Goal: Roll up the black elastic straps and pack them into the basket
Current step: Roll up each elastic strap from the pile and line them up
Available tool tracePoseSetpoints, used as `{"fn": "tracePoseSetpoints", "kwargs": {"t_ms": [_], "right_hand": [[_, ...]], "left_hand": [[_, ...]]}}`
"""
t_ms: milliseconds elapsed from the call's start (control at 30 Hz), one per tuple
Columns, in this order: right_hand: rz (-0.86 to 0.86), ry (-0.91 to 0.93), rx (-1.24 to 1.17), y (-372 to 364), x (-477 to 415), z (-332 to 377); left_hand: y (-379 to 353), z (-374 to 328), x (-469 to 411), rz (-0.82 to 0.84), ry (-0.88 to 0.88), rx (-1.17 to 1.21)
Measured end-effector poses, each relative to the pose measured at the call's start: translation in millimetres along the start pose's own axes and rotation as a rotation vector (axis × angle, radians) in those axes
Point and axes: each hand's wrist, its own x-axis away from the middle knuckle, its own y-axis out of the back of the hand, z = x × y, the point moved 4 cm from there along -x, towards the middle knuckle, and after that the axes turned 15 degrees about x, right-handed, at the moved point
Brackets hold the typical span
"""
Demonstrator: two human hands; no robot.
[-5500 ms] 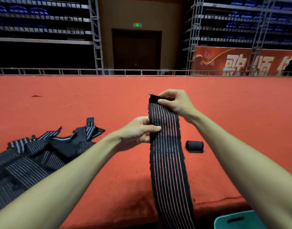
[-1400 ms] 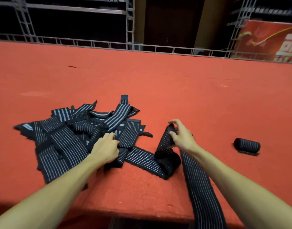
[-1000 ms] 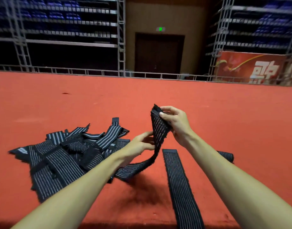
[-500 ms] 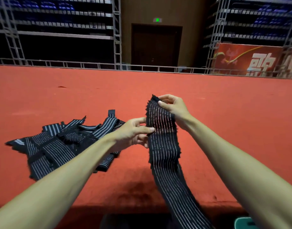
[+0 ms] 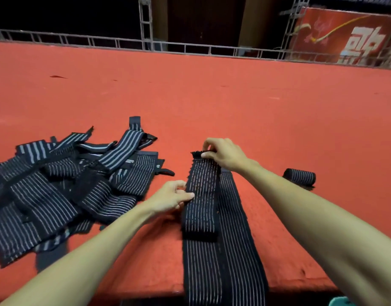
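The strap (image 5: 202, 195) lies at centre frame, its length running toward the bottom edge. My right hand (image 5: 225, 155) pinches its upper end, best placed to start rolling; my left hand (image 5: 170, 198) pinches its left edge.

Dim overhead light, soft shadows, dark background, wide-angle bowing and blur at edges.

Doubled strap (image 5: 201, 195), black with thin pale stripes, lies lengthwise on the red carpet (image 5: 256, 107), its frayed end at the far side. Flat strap (image 5: 236, 228) runs just beside it on the right, and both drape over the near edge. Loose strap pile (image 5: 64, 184) sits left, one rolled strap (image 5: 300, 177) right.
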Motion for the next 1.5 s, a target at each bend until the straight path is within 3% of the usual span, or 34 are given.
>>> {"fn": "tracePoseSetpoints", "kwargs": {"t_ms": [100, 233, 367, 467, 567, 667, 733, 833, 933, 1033, 1100, 1233, 1500], "right_hand": [[0.099, 0.018, -0.065, -28.1, -27.3, -5.1], [0.186, -0.021, -0.105, -66.3, -51.0, -10.7], [0.156, -0.063, -0.087, -99.3, -59.9, -18.4], [0.119, -0.102, -0.001, -113.1, -57.6, -15.7], [0.004, -0.081, 0.111, -106.6, -51.4, -13.0], [-0.048, -0.128, 0.067, -97.1, -40.5, -32.5], [-0.05, -0.194, -0.018, -94.1, -29.9, -54.7], [-0.064, -0.272, -0.146, -93.3, -11.0, -84.4], [-0.089, -0.354, -0.25, -103.3, 6.7, -107.6], [-0.148, -0.406, -0.298, -117.1, 9.6, -121.0], [-0.144, -0.415, -0.271, -122.3, 2.5, -119.3], [-0.094, -0.453, -0.119, -125.6, -3.4, -110.9], [-0.323, -0.453, -0.556, -112.3, 12.6, -109.8]], "left_hand": [[20.2, 17.5, -24.5, -0.195, -0.107, -0.336], [26.1, 39.5, -34.6, -0.334, -0.212, -0.692], [26.0, 43.3, -34.5, -0.369, -0.314, -0.657], [25.3, 43.5, -34.7, -0.311, -0.366, -0.76], [22.6, 41.4, -36.8, -0.262, -0.324, -0.831], [16.9, 31.6, -41.4, -0.247, -0.287, -0.889], [4.2, 22.7, -46.7, -0.172, -0.313, -0.865], [-25.1, 13.8, -55.8, -0.038, -0.295, -0.617], [-47.0, 20.3, -62.8, -0.12, -0.248, -0.562], [-57.7, 27.6, -64.3, -0.232, -0.304, -0.732], [-61.1, 28.7, -66.6, -0.227, -0.339, -0.823], [-59.4, 26.3, -68.0, -0.255, -0.338, -0.77], [-49.3, 25.4, -65.1, -0.285, -0.293, -0.538]]}}
